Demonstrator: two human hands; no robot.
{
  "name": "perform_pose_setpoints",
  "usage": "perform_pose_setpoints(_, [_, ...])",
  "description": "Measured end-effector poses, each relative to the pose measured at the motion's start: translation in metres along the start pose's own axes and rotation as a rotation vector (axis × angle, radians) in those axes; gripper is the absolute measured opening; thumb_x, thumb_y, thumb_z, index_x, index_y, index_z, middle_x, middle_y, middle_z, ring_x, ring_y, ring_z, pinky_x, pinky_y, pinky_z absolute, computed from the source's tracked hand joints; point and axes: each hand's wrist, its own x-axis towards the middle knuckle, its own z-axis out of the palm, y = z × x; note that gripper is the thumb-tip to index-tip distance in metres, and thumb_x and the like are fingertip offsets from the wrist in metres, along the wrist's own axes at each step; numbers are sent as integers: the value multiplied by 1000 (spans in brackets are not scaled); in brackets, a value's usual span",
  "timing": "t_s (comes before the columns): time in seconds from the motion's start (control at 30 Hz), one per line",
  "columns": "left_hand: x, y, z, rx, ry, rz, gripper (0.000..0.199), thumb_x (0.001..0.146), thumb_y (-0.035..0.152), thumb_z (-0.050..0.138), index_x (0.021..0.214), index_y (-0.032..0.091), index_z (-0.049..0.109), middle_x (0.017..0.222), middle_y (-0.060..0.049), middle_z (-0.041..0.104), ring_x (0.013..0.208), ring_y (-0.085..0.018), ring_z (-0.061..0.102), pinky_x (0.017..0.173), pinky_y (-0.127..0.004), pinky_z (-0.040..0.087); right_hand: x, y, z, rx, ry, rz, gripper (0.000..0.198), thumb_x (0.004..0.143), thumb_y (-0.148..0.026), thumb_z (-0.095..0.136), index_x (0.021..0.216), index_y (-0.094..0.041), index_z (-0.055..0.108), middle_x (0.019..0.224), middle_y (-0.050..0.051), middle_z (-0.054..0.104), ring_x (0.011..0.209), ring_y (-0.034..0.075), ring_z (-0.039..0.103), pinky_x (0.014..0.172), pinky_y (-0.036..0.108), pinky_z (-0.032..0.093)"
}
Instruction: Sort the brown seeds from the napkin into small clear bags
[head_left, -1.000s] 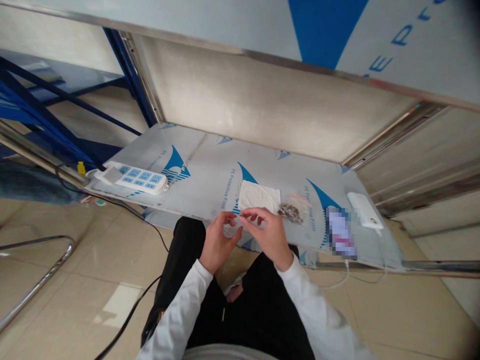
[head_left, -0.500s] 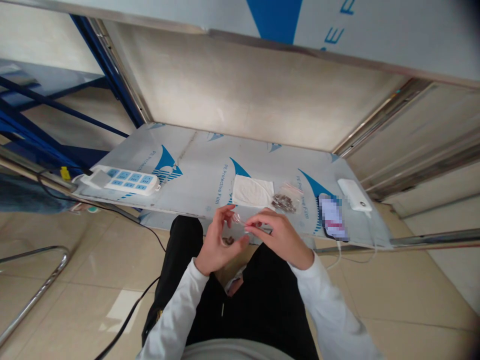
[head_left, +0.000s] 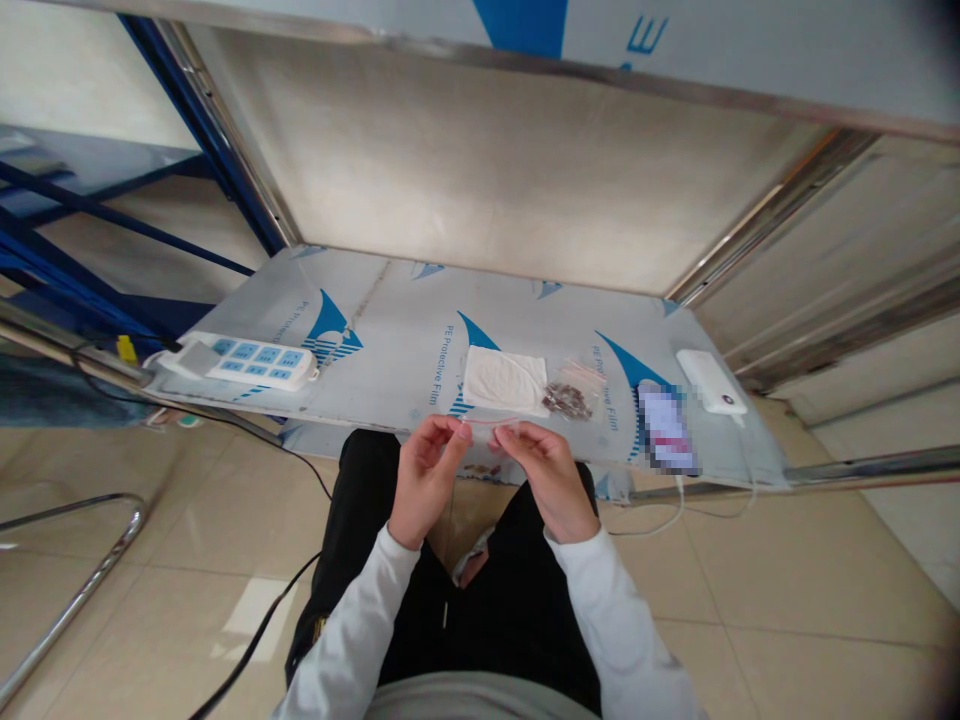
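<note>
My left hand (head_left: 427, 475) and my right hand (head_left: 544, 470) are raised over my lap at the shelf's front edge. Between them they pinch the top of a small clear zip bag (head_left: 482, 421), whose red seal line runs from one set of fingertips to the other. Small brownish bits show below the seal; I cannot make out their kind. Just beyond the hands lies a white folded cloth or pouch (head_left: 505, 381). Touching its right side is another clear zip bag (head_left: 571, 398) with dark brown pieces in it.
A white power strip (head_left: 259, 362) lies at the left of the film-covered metal shelf (head_left: 397, 340). At the right are a phone (head_left: 664, 428) and a white power bank (head_left: 709, 382) with cables over the edge. An upper shelf (head_left: 420, 25) overhangs the back.
My hands have drawn level, and both now pinch the bag's top, with the red seal stretched straight. The left fingers, spread before, have closed. My right hand has shifted slightly left.
</note>
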Motion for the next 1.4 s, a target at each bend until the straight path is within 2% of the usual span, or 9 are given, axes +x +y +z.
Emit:
perform_pose_setpoints(0.2, [-1, -11, -6, 73, -4, -11, 17, 77, 30, 68, 83, 14, 65, 81, -4, 67, 75, -14, 59, 75, -25, 47, -4, -4, 5, 29, 28, -14, 18, 74, -35, 72, 85, -21, 72, 84, 3, 73, 82, 17, 66, 80, 30, 51])
perform_pose_setpoints(0.33, [-2, -12, -6, 150, 8, 33, 16, 77, 30, 68, 80, 14, 66, 77, -4, 66, 73, -13, 58, 74, -25, 46, -5, -3, 5, 33, 135, -42, 17, 72, -35, 74, 77, -19, 70, 75, 1, 71, 74, 15, 64, 72, 26, 50])
perform_pose_setpoints(0.43, [-3, -11, -4, 140, 3, 3, 18, 79, 31, 67, 80, 14, 65, 77, -4, 66, 73, -13, 58, 73, -24, 46, -6, 1, 4, 15, 166, -67, 16, 72, -34, 74, 76, -19, 69, 74, 1, 71, 72, 14, 63, 71, 26, 49])
perform_pose_setpoints(0.57, [-1, -10, -5, 106, -98, -69, 21, 78, 33, 68, 85, 14, 67, 84, -6, 69, 77, -15, 61, 74, -25, 47, -8, 2, 4, -54, 109, -62, 16, 73, -34, 73, 76, -19, 70, 77, 2, 71, 73, 16, 64, 71, 27, 49])
perform_pose_setpoints(0.67, [1, -10, -7, 153, -112, -58, 20, 77, 33, 67, 79, 13, 69, 77, -6, 70, 73, -15, 62, 73, -25, 48, -9, 2, 6, -63, 59, -41, 16, 73, -33, 73, 80, -19, 70, 82, 3, 72, 78, 16, 64, 74, 27, 49])
perform_pose_setpoints(0.87, [-2, -13, -8, 252, -75, -36, 18, 74, 31, 70, 72, 13, 70, 70, -5, 70, 67, -14, 61, 66, -24, 47, -13, 10, 4, -32, 146, -26, 17, 75, -35, 72, 76, -19, 68, 71, 0, 68, 68, 13, 61, 68, 24, 47])
perform_pose_setpoints(1.07, [-1, -8, -8, 54, -110, -167, 22, 73, 34, 71, 79, 13, 68, 74, -4, 70, 66, -13, 61, 65, -23, 48, -14, 9, -2, -88, 177, -54, 19, 77, -37, 70, 76, -18, 67, 71, 1, 68, 69, 14, 61, 70, 26, 47])
perform_pose_setpoints(1.27, [-1, -10, -9, 62, -80, -93, 19, 75, 32, 70, 74, 13, 65, 70, -3, 66, 67, -12, 59, 69, -23, 48, -13, 3, 1, -27, 111, 1, 27, 72, -39, 73, 91, -20, 69, 88, 4, 72, 82, 18, 64, 74, 29, 49])
perform_pose_setpoints(1.4, [-3, -14, -5, 81, -92, -64, 20, 76, 32, 69, 76, 13, 64, 72, -4, 65, 69, -14, 58, 70, -25, 47, -14, 6, 6, -28, 89, -34, 18, 76, -37, 69, 82, -19, 71, 80, 3, 71, 80, 18, 64, 77, 31, 49])
